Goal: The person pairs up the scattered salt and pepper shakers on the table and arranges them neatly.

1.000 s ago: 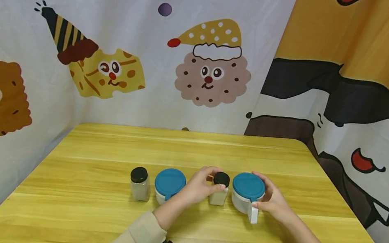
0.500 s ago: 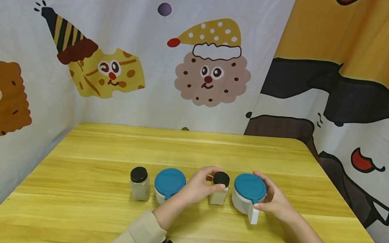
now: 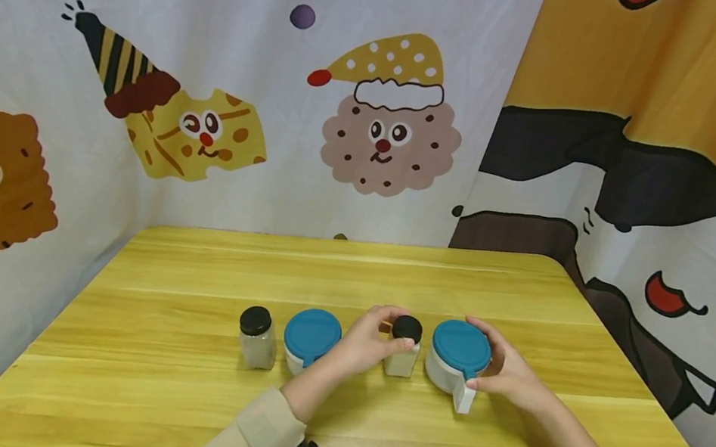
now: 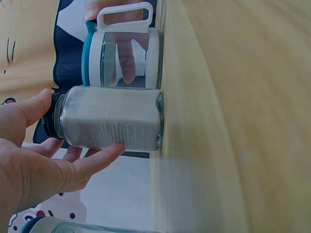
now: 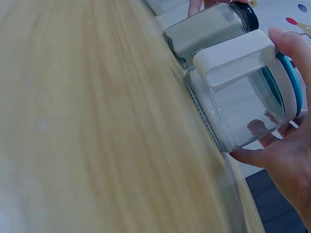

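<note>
My left hand (image 3: 362, 348) holds a square glass jar (image 3: 400, 363) with a black lid and pale powder inside. In the left wrist view its thumb is at the lid (image 4: 50, 116) and a finger lies along the glass. My right hand (image 3: 509, 371) grips a clear glass canister (image 5: 233, 109) with a blue lid (image 3: 460, 346). The white handle (image 3: 463, 397) of this canister points toward the person, and the thumb rests by the handle's top. Both containers stand upright, side by side on the table; the canister looks empty through its glass.
Left of the hands stand another black-lidded jar (image 3: 257, 347) of pale powder and a second blue-lidded canister (image 3: 312, 335), partly hidden behind the left forearm. The wooden table (image 3: 167, 410) reaches back to a printed cartoon curtain (image 3: 235, 23).
The right hand has shifted the blue-lidded canister slightly to the right and turned it a little, its handle swinging slightly left. The left hand and its jar have stayed nearly still.
</note>
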Action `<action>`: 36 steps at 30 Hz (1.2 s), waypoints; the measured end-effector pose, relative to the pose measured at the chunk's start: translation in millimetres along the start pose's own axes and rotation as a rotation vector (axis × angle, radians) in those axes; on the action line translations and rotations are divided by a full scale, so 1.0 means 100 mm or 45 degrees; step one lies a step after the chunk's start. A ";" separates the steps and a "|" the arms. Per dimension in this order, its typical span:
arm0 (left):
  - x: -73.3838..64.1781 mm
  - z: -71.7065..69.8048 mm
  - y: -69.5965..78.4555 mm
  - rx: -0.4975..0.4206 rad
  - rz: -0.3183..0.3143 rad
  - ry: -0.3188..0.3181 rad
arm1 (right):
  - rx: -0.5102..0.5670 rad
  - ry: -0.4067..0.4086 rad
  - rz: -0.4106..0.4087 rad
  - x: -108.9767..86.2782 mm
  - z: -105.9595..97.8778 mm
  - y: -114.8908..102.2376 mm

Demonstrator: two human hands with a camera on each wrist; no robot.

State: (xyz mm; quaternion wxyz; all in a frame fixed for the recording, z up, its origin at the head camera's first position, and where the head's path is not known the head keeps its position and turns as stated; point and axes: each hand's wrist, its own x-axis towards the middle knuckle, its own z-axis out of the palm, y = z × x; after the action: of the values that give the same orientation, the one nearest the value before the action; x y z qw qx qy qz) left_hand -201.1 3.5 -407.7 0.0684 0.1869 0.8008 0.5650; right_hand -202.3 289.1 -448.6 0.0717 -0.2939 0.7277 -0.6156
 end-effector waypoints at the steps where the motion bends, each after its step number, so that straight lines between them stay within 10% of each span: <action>1: 0.00 0.00 0.00 -0.001 -0.001 0.000 | -0.007 -0.001 0.003 0.00 0.00 0.00; 36: -0.03 -0.01 0.01 -0.013 -0.031 -0.010 | -0.089 -0.099 0.016 0.01 -0.08 -0.04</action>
State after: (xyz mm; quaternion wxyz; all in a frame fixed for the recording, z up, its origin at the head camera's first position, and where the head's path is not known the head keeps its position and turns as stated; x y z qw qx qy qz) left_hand -198.4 1.4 -406.9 0.0792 0.1790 0.7999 0.5674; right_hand -206.0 295.1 -442.8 0.0934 -0.3153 0.7472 -0.5775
